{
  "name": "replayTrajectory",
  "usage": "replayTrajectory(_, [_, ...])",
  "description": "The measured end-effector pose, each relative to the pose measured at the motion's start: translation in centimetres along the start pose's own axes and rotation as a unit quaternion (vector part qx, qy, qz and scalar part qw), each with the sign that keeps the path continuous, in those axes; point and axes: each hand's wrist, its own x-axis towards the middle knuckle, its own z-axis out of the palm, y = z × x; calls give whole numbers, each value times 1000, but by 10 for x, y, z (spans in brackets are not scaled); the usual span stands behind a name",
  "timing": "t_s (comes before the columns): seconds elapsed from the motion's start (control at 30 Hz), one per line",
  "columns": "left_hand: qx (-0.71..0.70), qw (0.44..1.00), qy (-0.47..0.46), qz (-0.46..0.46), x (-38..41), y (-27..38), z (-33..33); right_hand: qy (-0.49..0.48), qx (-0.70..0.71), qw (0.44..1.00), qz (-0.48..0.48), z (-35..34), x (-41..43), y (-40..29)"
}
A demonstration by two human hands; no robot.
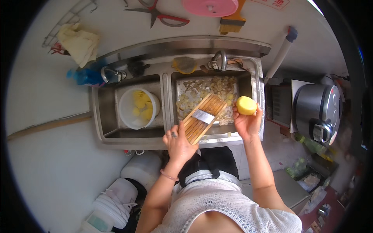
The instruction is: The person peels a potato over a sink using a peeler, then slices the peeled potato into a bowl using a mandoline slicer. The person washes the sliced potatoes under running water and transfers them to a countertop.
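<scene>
My left hand [180, 142] grips the near end of a wooden slicer board [195, 130] with a flat metal blade plate [203, 116]; it slants over the right sink basin. Beyond the basin's right side my right hand [247, 121] holds a peeled potato [246, 105] with one flat cut face. Potato peelings [223, 86] and pale pieces lie scattered over the bottom of the right basin [181, 84]. In the left basin [108, 116] stands a white plastic bucket [123, 116] with yellow potato slices [142, 102] inside.
Curved faucets [223, 59] rise behind both basins. A strainer [185, 64] and a dark scrubber [137, 68] lie on the back ledge, with a blue bottle [87, 77] at the left. A rice cooker [314, 112] stands right of the sink. Scissors [154, 13] and a brush [232, 24] hang above.
</scene>
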Motion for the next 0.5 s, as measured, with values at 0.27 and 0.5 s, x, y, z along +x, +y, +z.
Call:
replayTrajectory(0.27, [-70,983,-151,-79,-3,-12,-8,23,-14,999,-47,18,-16,9])
replayTrajectory(0.5, [-512,836,-8,-194,-46,-117,7,101,-93,989,53,4,-10,6])
